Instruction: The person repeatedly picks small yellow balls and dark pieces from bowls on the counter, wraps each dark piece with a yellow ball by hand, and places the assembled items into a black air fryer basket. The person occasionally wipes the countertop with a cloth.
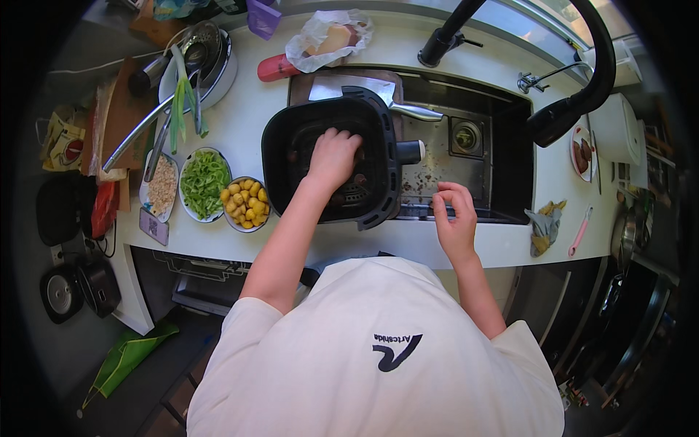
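My left hand (336, 158) reaches down into a black air fryer basket (278, 147), fingers bent near its floor. A few small brown pieces (359, 179) lie around it; whether the fingers grip one is hidden. The basket rests over the left part of the sink, its handle (409, 152) pointing right. My right hand (456, 218) hovers over the sink's front edge, thumb and fingers loosely curled, with nothing visible between them. Left of the basket stands a bowl of yellow peeled chestnuts (245, 204). A cleaver (418, 112) lies behind the basket on a cutting board (306, 87).
Brown scraps litter the sink floor (431, 169). A black faucet (595, 82) arches overhead at right. Chopped greens (205, 184), a dish of minced food (162, 183) and a phone (154, 226) sit at left. A crumpled cloth (545, 226) and a pink-handled peeler (580, 232) lie at right.
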Demonstrator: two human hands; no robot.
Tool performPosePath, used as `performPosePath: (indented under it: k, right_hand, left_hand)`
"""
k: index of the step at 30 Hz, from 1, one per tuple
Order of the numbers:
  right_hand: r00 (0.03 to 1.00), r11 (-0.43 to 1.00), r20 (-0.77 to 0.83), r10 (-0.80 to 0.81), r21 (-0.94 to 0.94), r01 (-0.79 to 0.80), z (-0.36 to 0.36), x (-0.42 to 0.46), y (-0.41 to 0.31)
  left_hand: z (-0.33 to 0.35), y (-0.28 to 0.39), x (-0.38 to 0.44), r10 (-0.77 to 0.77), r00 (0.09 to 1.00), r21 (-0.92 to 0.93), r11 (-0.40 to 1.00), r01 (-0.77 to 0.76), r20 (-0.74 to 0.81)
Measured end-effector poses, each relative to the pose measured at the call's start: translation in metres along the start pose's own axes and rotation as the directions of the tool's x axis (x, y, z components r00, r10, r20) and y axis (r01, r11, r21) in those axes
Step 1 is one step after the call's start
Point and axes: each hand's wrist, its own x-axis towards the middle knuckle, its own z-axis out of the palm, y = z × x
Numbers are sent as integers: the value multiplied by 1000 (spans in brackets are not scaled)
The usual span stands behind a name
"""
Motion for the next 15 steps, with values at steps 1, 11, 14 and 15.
performPosePath:
  k: [1,11,14,15]
  right_hand:
    - [1000,1000,-18,-20,-11,20,-1,1,-1]
    - [990,930,61,-129,353,99,-9,13,-59]
    - [965,869,127,-229,473,144,-8,18,-93]
    - [956,851,139,-260,501,158,-9,20,-101]
  left_hand:
    - [-4,1,2,-12,1000,-6,1000,12,5]
    - [-77,53,-60,161,975,-942,-275,194,154]
    - [-85,64,-68,243,968,-954,-269,130,64]
    - [-89,67,-69,252,964,-959,-243,145,82]
